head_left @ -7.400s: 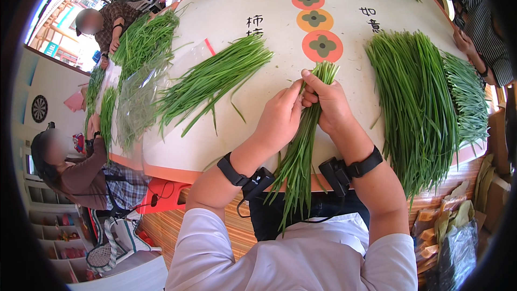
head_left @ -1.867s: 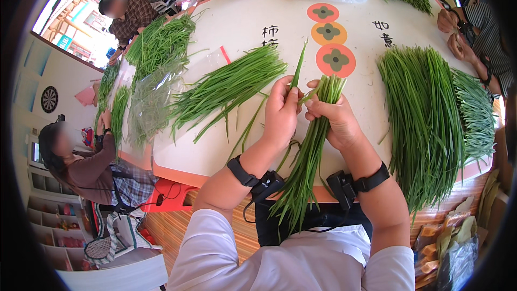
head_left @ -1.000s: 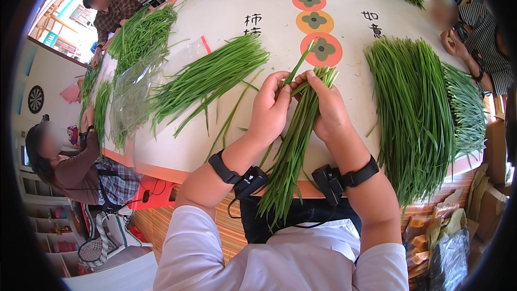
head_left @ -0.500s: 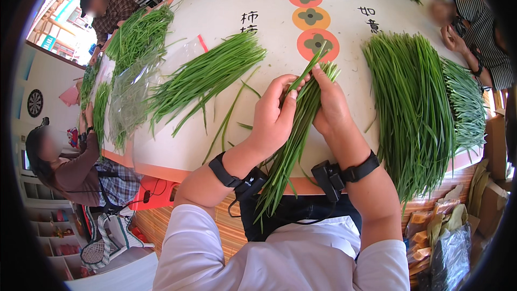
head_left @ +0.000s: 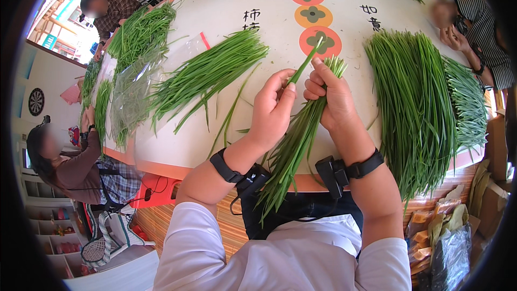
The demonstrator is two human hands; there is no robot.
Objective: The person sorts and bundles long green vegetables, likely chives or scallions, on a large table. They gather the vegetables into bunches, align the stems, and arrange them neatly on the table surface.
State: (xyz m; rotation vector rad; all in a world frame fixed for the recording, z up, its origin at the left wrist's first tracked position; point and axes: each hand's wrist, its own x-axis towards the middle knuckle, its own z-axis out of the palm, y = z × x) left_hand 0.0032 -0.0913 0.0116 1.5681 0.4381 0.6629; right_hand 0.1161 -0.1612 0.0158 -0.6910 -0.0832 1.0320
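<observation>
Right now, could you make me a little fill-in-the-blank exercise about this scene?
The thick bundle of green stalks is gripped by the hand on the person's ____ side.
The person's two wrist straps are coloured ____.
The round pictures in a row on the table number ____.
The dartboard hangs on the wall to the person's ____.
Missing words: right; black; three; left.
</observation>
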